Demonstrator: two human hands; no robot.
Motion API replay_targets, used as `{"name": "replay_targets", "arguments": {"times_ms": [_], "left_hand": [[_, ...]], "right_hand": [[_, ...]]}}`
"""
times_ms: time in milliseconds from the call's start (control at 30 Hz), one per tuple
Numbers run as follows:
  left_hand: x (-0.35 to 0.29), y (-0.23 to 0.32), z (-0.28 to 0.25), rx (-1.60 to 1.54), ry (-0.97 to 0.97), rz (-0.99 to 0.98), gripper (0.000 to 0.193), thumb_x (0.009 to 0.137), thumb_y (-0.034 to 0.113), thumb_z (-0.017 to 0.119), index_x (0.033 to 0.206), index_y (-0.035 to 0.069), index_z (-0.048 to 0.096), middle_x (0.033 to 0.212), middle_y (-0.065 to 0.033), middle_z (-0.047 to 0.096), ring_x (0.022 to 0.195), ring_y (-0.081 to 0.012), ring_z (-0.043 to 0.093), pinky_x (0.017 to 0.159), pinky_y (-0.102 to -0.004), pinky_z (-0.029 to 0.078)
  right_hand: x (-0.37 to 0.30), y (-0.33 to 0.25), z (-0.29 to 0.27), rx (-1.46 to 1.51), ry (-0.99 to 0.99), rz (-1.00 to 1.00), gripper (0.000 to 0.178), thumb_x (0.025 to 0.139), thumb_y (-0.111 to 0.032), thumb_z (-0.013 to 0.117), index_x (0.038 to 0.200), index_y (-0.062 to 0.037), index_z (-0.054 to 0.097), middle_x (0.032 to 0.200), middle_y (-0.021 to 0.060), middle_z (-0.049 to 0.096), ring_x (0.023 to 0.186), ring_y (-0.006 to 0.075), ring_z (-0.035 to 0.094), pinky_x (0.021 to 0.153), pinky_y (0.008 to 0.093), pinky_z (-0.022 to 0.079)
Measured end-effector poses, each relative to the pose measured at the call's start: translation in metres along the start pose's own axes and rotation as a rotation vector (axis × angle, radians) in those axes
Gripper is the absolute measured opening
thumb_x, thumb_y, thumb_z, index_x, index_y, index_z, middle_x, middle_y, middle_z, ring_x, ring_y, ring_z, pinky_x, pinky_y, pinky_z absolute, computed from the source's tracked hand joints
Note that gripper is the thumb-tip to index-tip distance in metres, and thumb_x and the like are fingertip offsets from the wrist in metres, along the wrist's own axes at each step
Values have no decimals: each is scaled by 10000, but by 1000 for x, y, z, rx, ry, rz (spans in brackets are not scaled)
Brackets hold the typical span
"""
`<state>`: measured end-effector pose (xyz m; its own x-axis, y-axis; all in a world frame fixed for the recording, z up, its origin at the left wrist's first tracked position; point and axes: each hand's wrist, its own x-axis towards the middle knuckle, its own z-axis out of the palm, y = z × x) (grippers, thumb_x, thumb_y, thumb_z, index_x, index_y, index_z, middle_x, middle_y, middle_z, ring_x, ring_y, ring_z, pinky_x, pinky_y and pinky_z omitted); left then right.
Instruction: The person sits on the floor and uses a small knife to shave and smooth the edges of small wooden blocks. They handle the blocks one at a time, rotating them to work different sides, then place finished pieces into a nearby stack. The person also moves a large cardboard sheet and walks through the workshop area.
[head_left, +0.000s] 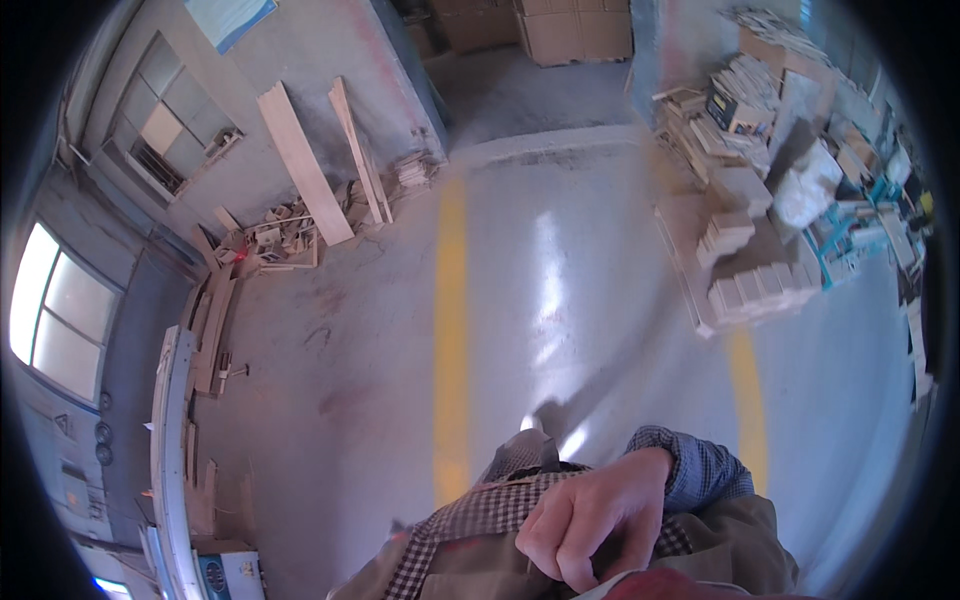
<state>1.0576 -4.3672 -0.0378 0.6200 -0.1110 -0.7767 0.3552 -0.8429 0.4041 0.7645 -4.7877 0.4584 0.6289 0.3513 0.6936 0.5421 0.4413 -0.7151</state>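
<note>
My right hand [598, 518] is in front of my body at the lower edge, in a checked sleeve [705, 465]. Its fingers are curled inward and closed against my brown and checked clothing [460, 540]. What they hold, if anything, is hidden under them. Just below the fingers is a red patch with a pale edge [665, 585], cut off by the picture's edge. No part of my left hand shows.
Yellow lines [452, 330] run along the grey floor. At right, a stack of pale boards [765, 290] stands near piled scraps and cartons [740, 105]. Planks [305, 165] lean on the left wall beside wood offcuts [285, 240]. Ahead, a doorway holds cardboard boxes [578, 35].
</note>
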Motion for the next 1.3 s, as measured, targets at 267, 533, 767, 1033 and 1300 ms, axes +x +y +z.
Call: {"name": "replay_targets", "arguments": {"times_ms": [267,533,767,1033,1300], "left_hand": [[150,306,53,-120,36,-50,233,886,124,611,1084,63,504,949,-120,596,799,-247,584,647,-378,480],[238,919,218,-303,-267,764,203,889,72,655,1049,101,534,822,-33,588,740,-159,607,634,-334,519],[284,1097,255,-27,11,384,346,895,165,673,1214,86,566,959,-71,653,896,-205,645,721,-367,533],[367,1104,238,-340,117,-136,215,910,114,657,1103,129,563,889,-48,627,766,-189,605,609,-352,487],[561,1429,287,-745,133,62,151,926,64,641,993,172,560,818,-26,601,636,-173,565,497,-338,441]], "right_hand": [[-3,-43,-326,51,-11,108,438,931,-447,704,847,-17,689,806,78,608,714,248,591,626,354,464],[-42,-110,-610,-73,82,-20,219,937,-252,690,910,-34,699,859,64,600,729,251,564,667,373,442],[-139,-191,-909,-37,329,203,40,893,-72,725,912,-41,708,898,85,667,800,190,608,719,314,475],[-239,-152,-1218,438,1450,306,71,939,-77,572,922,-29,622,802,23,576,722,117,510,660,267,412],[-567,-63,-1445,-270,1511,1389,144,922,-184,595,973,-66,659,832,59,638,723,183,588,585,356,453]]}}
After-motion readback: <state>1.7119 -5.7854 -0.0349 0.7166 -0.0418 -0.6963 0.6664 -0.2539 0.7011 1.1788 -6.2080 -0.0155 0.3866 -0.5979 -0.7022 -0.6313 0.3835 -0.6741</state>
